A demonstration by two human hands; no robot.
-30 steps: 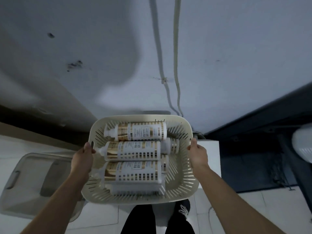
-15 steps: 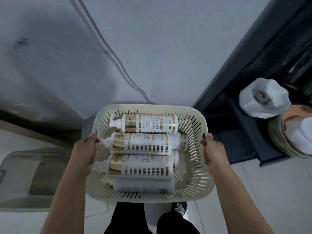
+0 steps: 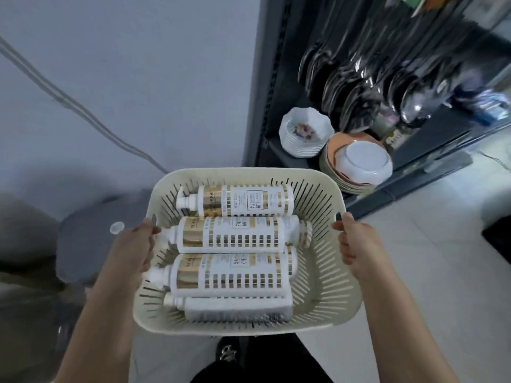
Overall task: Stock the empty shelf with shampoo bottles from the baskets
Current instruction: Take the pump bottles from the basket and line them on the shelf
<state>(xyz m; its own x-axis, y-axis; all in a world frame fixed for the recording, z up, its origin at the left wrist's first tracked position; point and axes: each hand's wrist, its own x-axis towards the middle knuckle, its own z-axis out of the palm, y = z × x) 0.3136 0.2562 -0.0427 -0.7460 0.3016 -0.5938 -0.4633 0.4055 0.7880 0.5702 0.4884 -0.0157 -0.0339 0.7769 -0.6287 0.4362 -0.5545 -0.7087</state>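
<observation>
**A:** What is being carried?

**B:** A cream slotted plastic basket (image 3: 243,172) with rounded corners and narrow slits cut into its walls. The left hand (image 3: 132,250) curls round the handle slot in its left edge. The right hand (image 3: 356,244) grips the right edge, fingers wrapped under the rim.

**A:** And inside?

**B:** Shampoo bottles lie on their sides, pump heads toward the left edge. Three are glossy white cylinders with gold bands and little gold squares: one by the far edge (image 3: 243,201), and two in the middle (image 3: 237,234) (image 3: 232,272). A plain matte white bottle (image 3: 237,308) lies along the near edge.

**A:** The shelf?

**B:** A dark metal shelf unit (image 3: 265,106) stands beyond the basket's far right corner. Low on it are a stack of white scalloped bowls (image 3: 304,131) and an upturned smooth white bowl (image 3: 362,158). Higher up it is blurred.
</observation>
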